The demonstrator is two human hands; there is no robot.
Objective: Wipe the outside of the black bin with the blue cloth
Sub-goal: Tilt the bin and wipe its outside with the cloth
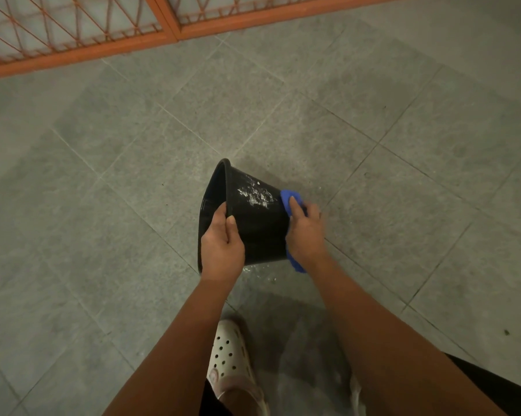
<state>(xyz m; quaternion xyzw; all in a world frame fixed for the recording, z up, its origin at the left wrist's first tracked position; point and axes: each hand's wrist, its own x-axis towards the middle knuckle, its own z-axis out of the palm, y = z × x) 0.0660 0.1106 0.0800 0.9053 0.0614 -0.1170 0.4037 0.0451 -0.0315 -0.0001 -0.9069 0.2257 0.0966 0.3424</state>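
Black bin (253,223): tipped on its side over the floor (133,175), mouth to the left, white smears on top.
Left hand (221,244): curled round the rim, thumb outside.
Right hand (306,232): fingers bent over the cloth (287,198), pressing it to the bin's base end.
Cloth: blue, bunched under that hand.
Floor: grey tiles; white clog (229,352) near.

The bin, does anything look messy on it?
Yes. The black bin is tipped sideways, held at its rim by the left hand, and white splatter streaks its outside, beside the blue cloth under the right hand.
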